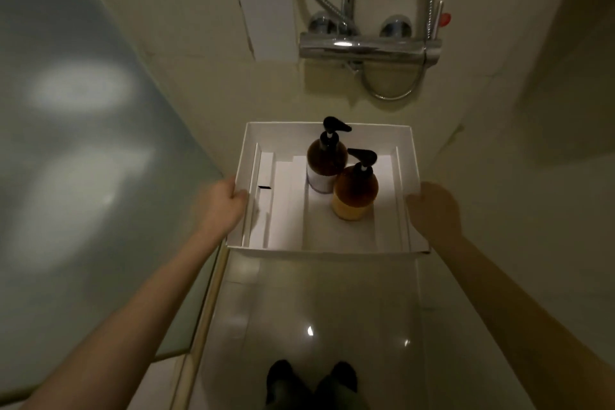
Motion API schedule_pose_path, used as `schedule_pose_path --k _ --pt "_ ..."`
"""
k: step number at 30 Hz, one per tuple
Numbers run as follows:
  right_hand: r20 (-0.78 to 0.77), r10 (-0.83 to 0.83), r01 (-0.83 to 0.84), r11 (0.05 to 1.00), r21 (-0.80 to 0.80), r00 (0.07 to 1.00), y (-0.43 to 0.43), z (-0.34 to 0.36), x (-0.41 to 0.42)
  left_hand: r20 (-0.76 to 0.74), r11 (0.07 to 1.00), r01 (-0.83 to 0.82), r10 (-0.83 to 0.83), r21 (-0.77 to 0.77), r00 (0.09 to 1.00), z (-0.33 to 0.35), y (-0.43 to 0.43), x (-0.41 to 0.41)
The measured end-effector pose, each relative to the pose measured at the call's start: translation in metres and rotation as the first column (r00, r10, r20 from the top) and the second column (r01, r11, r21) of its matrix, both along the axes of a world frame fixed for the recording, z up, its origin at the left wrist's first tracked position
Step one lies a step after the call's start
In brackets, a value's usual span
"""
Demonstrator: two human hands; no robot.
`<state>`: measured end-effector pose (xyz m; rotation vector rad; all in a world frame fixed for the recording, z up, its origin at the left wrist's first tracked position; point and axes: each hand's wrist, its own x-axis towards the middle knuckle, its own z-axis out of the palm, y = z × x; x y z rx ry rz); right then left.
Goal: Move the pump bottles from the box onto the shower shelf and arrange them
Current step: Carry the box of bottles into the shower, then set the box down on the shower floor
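Note:
A white open box [332,251] is held out in front of me above the shower floor. My left hand [222,203] grips its left wall and my right hand [434,210] grips its right wall. Two amber pump bottles stand upright inside, toward the right. The darker bottle [325,160] with a white label is at the back. The lighter orange bottle [355,191] stands in front of it, touching it. Both have black pump heads. No shelf shows in this view.
A chrome shower mixer [369,46] with hose and riser pipe is on the wall ahead. A frosted glass panel [76,143] stands on the left. The glossy floor [332,319] lies below, with my feet [312,379] at the bottom edge.

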<state>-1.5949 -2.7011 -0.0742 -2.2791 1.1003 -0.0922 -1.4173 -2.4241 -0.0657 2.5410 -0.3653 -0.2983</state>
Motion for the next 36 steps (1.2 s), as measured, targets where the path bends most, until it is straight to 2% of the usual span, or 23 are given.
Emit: schedule_pose_path --k 9,20,30,36 --pt "-0.03 -0.08 0.082 0.995 0.057 0.996 0.002 -0.147 -0.004 -0.005 0.993 0.064 -0.064 0.098 0.998 -0.15 -0.011 0.012" --pt "-0.059 -0.092 0.096 0.993 0.064 0.994 0.016 -0.341 -0.006 -0.022 0.995 0.087 -0.086 0.042 0.996 -0.348 -0.005 0.011" --pt "-0.075 -0.115 0.123 0.986 0.109 0.99 0.024 -0.518 -0.001 -0.082 0.993 0.093 -0.087 0.079 0.993 -0.528 -0.002 0.022" --pt "-0.125 -0.1 0.11 0.99 0.083 0.987 0.022 -0.611 0.001 -0.067 0.991 0.088 -0.082 0.103 0.994 -0.625 -0.003 0.019"
